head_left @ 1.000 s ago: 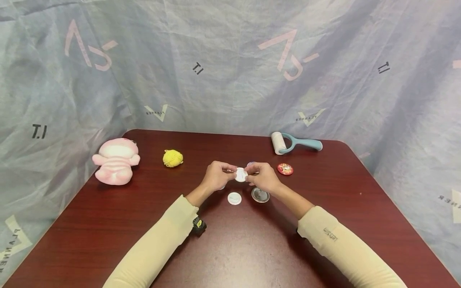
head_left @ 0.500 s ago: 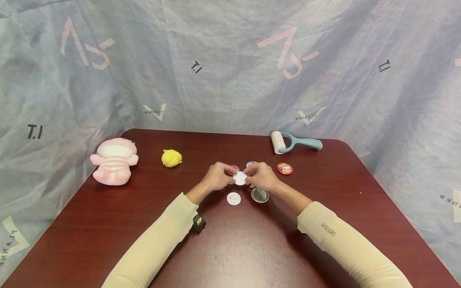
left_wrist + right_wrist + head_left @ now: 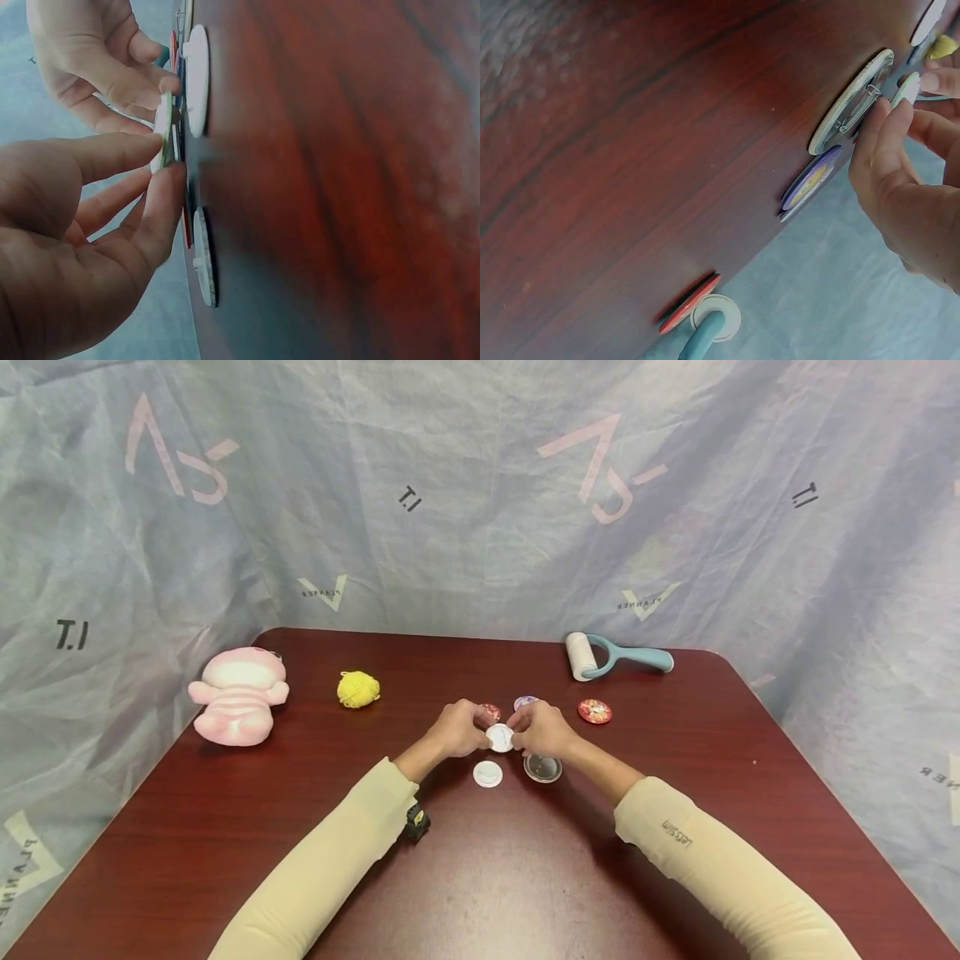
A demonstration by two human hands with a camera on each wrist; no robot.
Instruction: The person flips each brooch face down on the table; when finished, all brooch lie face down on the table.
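Note:
Fingers and thumbs of both hands pinch a small round pin-back badge (image 3: 500,738) from its two sides, its white back turned up. My left hand (image 3: 459,728) grips its left edge and my right hand (image 3: 546,731) its right edge. In the left wrist view the badge (image 3: 163,127) shows edge-on, above the table. Nearer me lies a white-backed badge (image 3: 487,774). A larger badge with a dark metal back (image 3: 543,767) lies beside the right hand. Behind the hands are a red badge (image 3: 491,712), partly hidden, and a purple one (image 3: 525,702).
Another red badge (image 3: 595,712) lies to the right, in front of a lint roller (image 3: 621,657) with a blue handle. A ball of yellow yarn (image 3: 358,690) and a pink plush toy (image 3: 240,697) are at the left. A grey curtain (image 3: 480,510) hangs behind the table (image 3: 480,893).
Both hands have brought the held badge slightly toward me. The red badge behind the left hand has come into view. The other things stay where they were.

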